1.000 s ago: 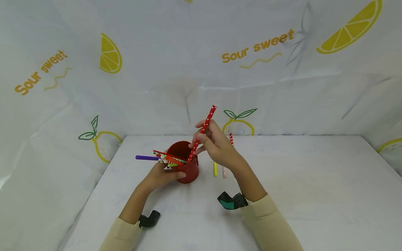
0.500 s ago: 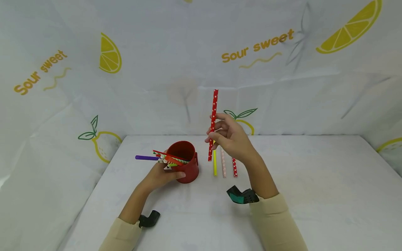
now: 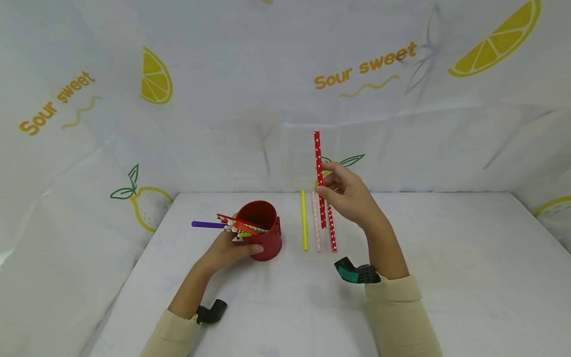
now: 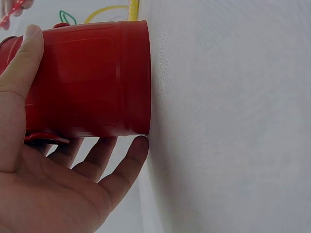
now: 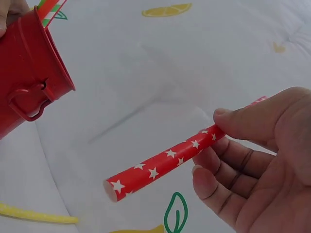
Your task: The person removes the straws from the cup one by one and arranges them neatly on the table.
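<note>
My left hand [image 3: 229, 252] grips a red metal bucket [image 4: 92, 80] from its left side, thumb across the front and fingers behind. Several straws [image 3: 243, 225] in mixed colours lean over the bucket's left rim, a purple one sticking out farthest. To the right, my right hand [image 3: 350, 197] pinches a red straw with white stars [image 5: 160, 165] between thumb and fingers. It hangs nearly upright in the air. In the head view its lower end overlaps the straws lying on the table.
On the white table [image 3: 446, 258] right of the bucket lie a yellow straw [image 3: 305, 223], a pink dotted straw [image 3: 318, 243] and another red patterned straw [image 3: 332, 238], side by side. A white cloth with lemon prints [image 3: 250, 148] stands behind the table.
My right hand has moved right, away from the bucket, carrying the red star straw, which has swung from slanted to nearly upright. The left hand and bucket have stayed put.
</note>
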A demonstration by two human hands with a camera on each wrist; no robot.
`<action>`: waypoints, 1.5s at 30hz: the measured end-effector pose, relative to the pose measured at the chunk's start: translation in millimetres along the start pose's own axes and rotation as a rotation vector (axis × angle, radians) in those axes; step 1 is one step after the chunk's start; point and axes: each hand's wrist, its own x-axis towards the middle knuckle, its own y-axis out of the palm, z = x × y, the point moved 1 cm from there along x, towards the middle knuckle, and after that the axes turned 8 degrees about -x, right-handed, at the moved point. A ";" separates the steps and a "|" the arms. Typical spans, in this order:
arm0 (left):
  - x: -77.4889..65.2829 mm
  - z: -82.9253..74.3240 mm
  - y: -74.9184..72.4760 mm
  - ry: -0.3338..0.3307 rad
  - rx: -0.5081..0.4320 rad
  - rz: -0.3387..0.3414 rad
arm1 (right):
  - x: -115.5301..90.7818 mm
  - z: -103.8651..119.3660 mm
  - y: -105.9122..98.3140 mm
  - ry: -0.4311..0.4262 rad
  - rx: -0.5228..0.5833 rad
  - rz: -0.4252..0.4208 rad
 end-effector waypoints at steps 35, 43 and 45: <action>-0.7 -0.7 0.6 -0.018 0.004 -0.015 | -5.8 -43.4 -20.0 0.419 -0.252 0.054; -0.2 -1.0 1.3 -0.009 -0.009 -0.008 | -6.7 -56.8 -17.5 0.455 -0.303 0.085; -0.6 -0.7 1.4 -0.020 -0.008 -0.010 | -7.2 -60.0 -16.6 0.463 -0.307 0.094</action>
